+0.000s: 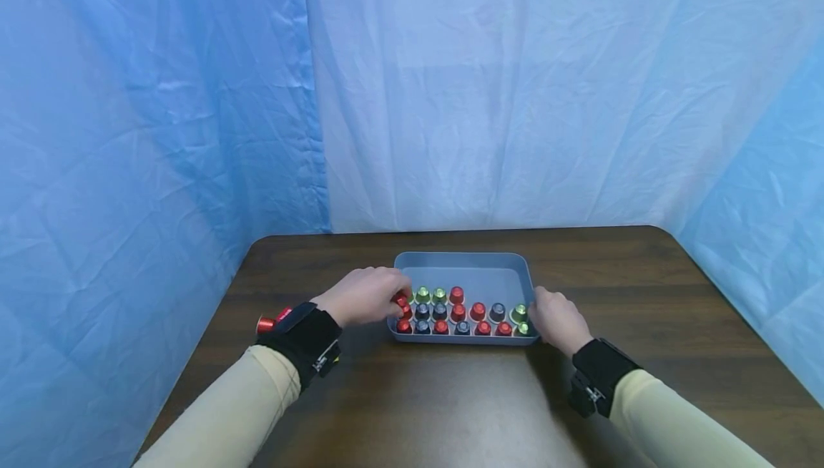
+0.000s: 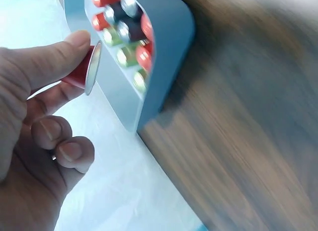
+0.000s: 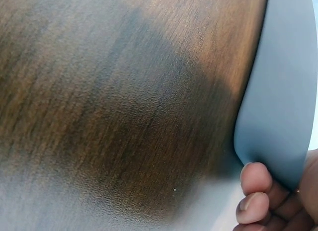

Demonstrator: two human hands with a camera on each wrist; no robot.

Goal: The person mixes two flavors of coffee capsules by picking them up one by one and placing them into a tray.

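Note:
My left hand (image 1: 368, 295) pinches a red coffee capsule (image 2: 78, 73) between thumb and finger, its silver foil rim facing away from the palm. The hand is over the left end of a grey-blue tray (image 1: 479, 273). Red, green and dark coffee capsules stand foil side down in rows along the tray's near half, a green capsule (image 1: 440, 295) and a red capsule (image 1: 456, 295) among them. At the opposite end, my right hand (image 1: 561, 319) grips the tray's right side, with curled fingers (image 3: 256, 177) against the outer wall.
Beyond the capsule rows, the tray's far half shows its bare floor. To the left, a red capsule (image 1: 265, 324) lies on the dark wooden table (image 1: 450, 403), partly behind my left wrist strap. Blue-white sheeting (image 1: 483, 96) hangs behind the table and at both sides.

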